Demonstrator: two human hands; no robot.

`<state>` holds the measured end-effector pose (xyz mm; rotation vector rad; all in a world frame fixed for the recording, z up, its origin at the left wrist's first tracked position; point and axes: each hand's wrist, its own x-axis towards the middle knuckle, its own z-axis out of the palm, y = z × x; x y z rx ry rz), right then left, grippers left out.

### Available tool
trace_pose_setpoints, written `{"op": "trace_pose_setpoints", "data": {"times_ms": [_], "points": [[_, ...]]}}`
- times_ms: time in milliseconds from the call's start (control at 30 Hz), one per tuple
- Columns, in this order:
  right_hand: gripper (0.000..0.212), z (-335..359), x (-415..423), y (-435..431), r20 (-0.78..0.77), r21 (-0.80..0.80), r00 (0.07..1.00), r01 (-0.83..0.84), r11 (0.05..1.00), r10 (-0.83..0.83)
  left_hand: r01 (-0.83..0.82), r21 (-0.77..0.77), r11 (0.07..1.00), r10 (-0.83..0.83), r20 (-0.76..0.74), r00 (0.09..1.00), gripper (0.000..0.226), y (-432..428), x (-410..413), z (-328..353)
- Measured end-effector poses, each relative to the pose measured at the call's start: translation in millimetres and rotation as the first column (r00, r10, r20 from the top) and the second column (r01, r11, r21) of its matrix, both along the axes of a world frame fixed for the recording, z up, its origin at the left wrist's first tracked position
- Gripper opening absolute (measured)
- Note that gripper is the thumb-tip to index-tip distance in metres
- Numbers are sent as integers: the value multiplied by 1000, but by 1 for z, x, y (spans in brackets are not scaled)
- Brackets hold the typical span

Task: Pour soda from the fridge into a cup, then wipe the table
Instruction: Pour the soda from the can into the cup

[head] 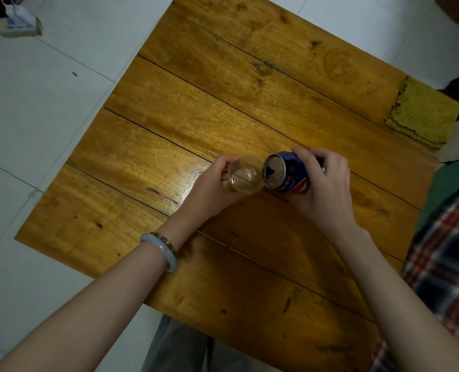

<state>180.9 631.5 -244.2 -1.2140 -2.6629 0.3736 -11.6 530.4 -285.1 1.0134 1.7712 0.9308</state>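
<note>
Pouring looks about to begin: on the wooden table point(169, 108) the left hand point(212, 187) grips the clear cup point(245, 175), the right hand point(326, 183) grasps the opened soda can point(286, 170) tilted at its rim, needing more tilt, while the yellow cloth point(421, 114) waits far right.

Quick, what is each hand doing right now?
Left hand: closed around the clear cup, steadying it on the table.
Right hand: closed around the blue soda can, tilted toward the cup.
</note>
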Motion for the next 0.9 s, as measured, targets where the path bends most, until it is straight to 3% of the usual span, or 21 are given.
{"op": "trace_pose_setpoints", "data": {"times_ms": [900], "points": [[79, 5, 1, -1, 39, 54, 999, 6, 999, -8, 6, -5, 1000, -6, -4, 1000, 56, -1, 0, 1]]}}
